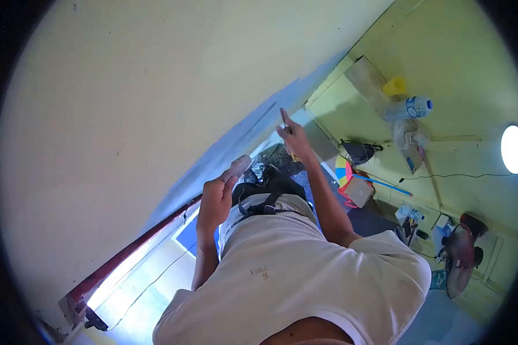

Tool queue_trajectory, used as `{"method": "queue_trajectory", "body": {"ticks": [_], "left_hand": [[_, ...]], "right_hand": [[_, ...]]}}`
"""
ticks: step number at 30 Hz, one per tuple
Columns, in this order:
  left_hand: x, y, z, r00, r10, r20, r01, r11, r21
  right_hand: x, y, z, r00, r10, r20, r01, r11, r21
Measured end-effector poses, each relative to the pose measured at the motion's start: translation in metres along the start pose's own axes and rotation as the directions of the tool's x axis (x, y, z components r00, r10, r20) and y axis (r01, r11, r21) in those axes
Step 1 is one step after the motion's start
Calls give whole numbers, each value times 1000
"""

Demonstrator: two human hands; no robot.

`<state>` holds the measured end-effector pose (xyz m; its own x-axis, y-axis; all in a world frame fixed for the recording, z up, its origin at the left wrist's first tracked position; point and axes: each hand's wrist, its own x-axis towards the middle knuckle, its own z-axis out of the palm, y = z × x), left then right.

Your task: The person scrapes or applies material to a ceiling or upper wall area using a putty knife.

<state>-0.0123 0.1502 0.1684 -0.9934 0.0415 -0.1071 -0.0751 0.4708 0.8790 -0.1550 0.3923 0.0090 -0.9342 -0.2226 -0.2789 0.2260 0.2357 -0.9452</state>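
The left fingers point(221, 184) are clenched around a short, pale grey tool point(237, 167). Its rounded end sticks out of the fist toward one o'clock, close to the wall. What kind of tool it is cannot be made out. The left hand point(216, 198) is raised just beside a black waist pack point(265, 192) strapped over the person's white T-shirt point(293, 270).

At one o'clock from it, the right hand point(295, 138) is lifted higher, grasping nothing. Its index finger point(283, 117) is stretched straight out toward eleven o'clock and the other fingers are loosely curled. The fingertip lies at the edge of a blue painted band point(242, 138) that runs slantwise across the cream wall point(126, 86). Whether it touches the paint cannot be told.

At seven o'clock from the hands, a dark red window frame point(126, 253) borders the wall.

Well apart at three o'clock, against a yellow-green wall, are a clear water bottle point(408, 108) and a yellow cup point(394, 86). A red fan point(460, 253) is at four o'clock, and a bright lamp point(512, 148) glows at the far right.
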Motion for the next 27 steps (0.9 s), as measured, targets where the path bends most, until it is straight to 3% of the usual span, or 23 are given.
{"method": "queue_trajectory", "body": {"ticks": [1,3,5,6,7,10,12,14,16,17,20,24,27], "left_hand": [[6,-3,1,996,84,-21,-83,996,9],[19,-10,3,967,247,-67,-245,969,32],[19,-18,1,993,116,7,-116,991,65],[20,-20,-3,998,51,47,-55,994,90],[22,-18,-1,996,93,12,-93,994,48],[24,-19,-8,990,-56,129,27,975,218],[28,-18,-5,995,47,87,-57,992,114],[25,-8,-12,993,-30,115,6,979,202],[24,-13,-10,994,8,109,-28,983,181],[26,-15,-9,994,31,105,-49,984,170],[27,-19,-8,990,-13,137,-15,980,200],[30,-14,-10,977,-74,197,13,955,296],[33,-2,-8,983,1,182,-34,983,179]], "right_hand": [[-8,4,1,998,46,32,-48,996,71],[-16,3,1,996,73,-54,-59,970,234],[-20,-19,4,977,119,-176,-48,931,362],[-19,-33,3,975,110,-194,-35,935,354],[-16,-46,2,971,102,-215,-22,938,346],[4,-40,4,957,24,-289,51,966,252],[18,-34,6,951,-3,-310,70,976,205],[33,-27,3,930,-1,-367,77,978,194],[33,-38,-5,924,12,-381,90,964,249],[27,-44,-4,934,79,-348,26,957,289],[19,-21,5,966,15,-258,58,960,273],[34,-43,-9,924,35,-381,58,971,230],[23,-49,-8,931,37,-362,49,974,223]]}}
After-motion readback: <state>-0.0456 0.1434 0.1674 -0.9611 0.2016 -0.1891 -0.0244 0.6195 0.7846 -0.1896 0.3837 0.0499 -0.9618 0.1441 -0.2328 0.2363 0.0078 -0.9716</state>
